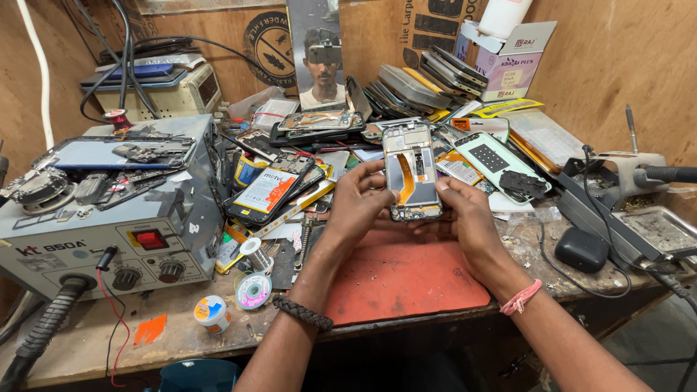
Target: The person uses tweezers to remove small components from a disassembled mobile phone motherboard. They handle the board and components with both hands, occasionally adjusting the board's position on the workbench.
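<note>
An opened phone body (412, 172) with its back cover off, showing an orange flex cable and circuit parts, is held upright above the red work mat (406, 279). My left hand (357, 199) grips its left edge and lower corner. My right hand (463, 210) grips its right edge, thumb on the side. Both hands sit over the far edge of the mat. A dark braided band is on my left wrist and a pink thread band on my right.
A grey hot-air rework station (109, 218) with knobs stands at the left. Solder wire spools (254, 290) lie beside the mat. Piles of phones and screens (406, 87) fill the back. A soldering iron stand (624, 174) and metal tray (657, 229) are at the right.
</note>
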